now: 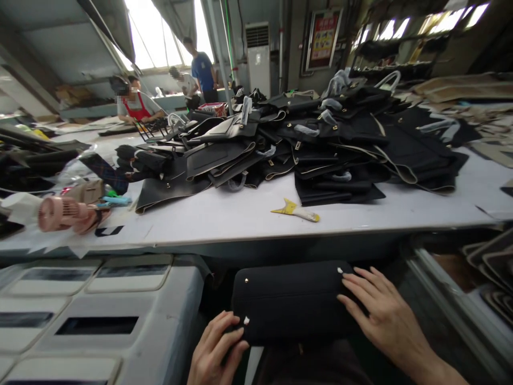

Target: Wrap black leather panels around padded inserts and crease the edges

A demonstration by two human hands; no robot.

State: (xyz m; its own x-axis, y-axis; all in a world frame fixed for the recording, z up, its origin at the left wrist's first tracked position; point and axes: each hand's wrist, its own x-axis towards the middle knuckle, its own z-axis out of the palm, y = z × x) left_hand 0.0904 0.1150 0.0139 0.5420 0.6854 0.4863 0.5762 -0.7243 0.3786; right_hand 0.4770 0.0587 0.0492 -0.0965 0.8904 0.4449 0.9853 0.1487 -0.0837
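Low in the head view, a black bag [290, 302] is turned so that its flat base faces up. A small gold-coloured stud shows at one corner, and small white bits sit at two other corners. My left hand [220, 345] grips the bag's near left corner, fingertips beside one white bit. At the opposite end my right hand [380, 307] holds the right side, its fingers bent over the edge near the other white bit. Beyond the bag, a yellow and white pointed tool [295, 210] lies on the white table [224, 219].
Black leather pieces [340, 139] with wrapped handles are heaped on the table. A pink fan [66, 214] stands at left. Light panels with dark slots [132, 275] lie near left. A metal-edged rack [449, 299] is at right. Several people [204, 69] are in the background.
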